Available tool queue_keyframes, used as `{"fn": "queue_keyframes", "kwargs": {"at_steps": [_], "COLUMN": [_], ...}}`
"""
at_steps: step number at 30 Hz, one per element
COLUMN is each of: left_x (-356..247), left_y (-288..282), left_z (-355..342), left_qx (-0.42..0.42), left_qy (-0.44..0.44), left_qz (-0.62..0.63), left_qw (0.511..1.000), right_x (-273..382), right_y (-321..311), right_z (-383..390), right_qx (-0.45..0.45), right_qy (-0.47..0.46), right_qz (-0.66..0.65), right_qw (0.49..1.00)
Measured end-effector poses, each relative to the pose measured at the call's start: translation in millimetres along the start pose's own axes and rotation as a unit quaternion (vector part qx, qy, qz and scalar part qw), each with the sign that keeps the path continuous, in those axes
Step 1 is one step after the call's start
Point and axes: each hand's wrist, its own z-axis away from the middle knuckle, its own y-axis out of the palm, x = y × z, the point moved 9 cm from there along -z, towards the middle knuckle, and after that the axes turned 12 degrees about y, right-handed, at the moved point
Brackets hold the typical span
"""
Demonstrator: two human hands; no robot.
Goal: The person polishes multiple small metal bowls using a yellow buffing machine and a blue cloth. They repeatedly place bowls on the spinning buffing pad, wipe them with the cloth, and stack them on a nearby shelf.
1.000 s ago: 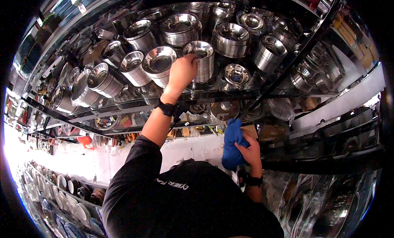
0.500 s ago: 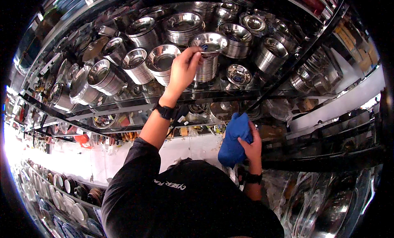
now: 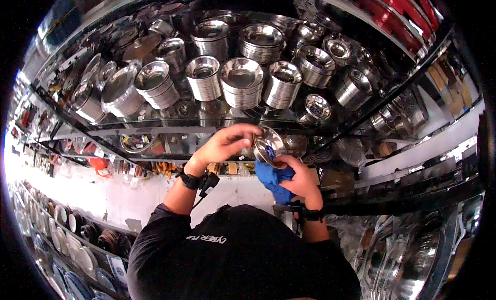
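Note:
A shallow shiny steel bowl (image 3: 269,144) with a blue mark inside is tilted in front of the shelf, between my two hands. My left hand (image 3: 227,144) has its fingers and thumb closed at the bowl's left rim. Bunched in my right hand (image 3: 302,180) is a blue cloth (image 3: 274,178), pressed under the bowl's lower edge, with the right thumb over the rim. The cloth hides the bowl's underside. Beyond the hands, stacks of steel bowls stand on the shelf, the nearest being a tall narrow stack (image 3: 282,88) and a wider stack (image 3: 242,85).
The dark shelf edge (image 3: 206,128) runs across just beyond my hands. A small single bowl (image 3: 317,108) sits near that edge at right. Red items (image 3: 403,13) hang over the upper right. Racked plates (image 3: 77,248) stand at lower left, large wrapped metalware (image 3: 403,258) at lower right.
The bowl has come off the top of the tall narrow stack and down toward me in my left hand. My right hand has raised the blue cloth against it.

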Motion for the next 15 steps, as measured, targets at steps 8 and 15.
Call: {"fn": "queue_keyframes", "kwargs": {"at_steps": [8, 15], "left_x": [51, 25], "left_y": [-7, -61], "left_z": [87, 132], "left_qx": [-0.239, -0.388], "left_qy": [-0.126, -0.050], "left_qz": [0.316, 0.279], "left_qw": [0.910, 0.877], "right_x": [44, 54], "right_y": [83, 101], "right_z": [-21, -10], "right_qx": [-0.041, -0.063], "right_qy": [-0.016, -0.056], "right_qz": [0.163, 0.059], "right_qw": [0.986, 0.995]}}
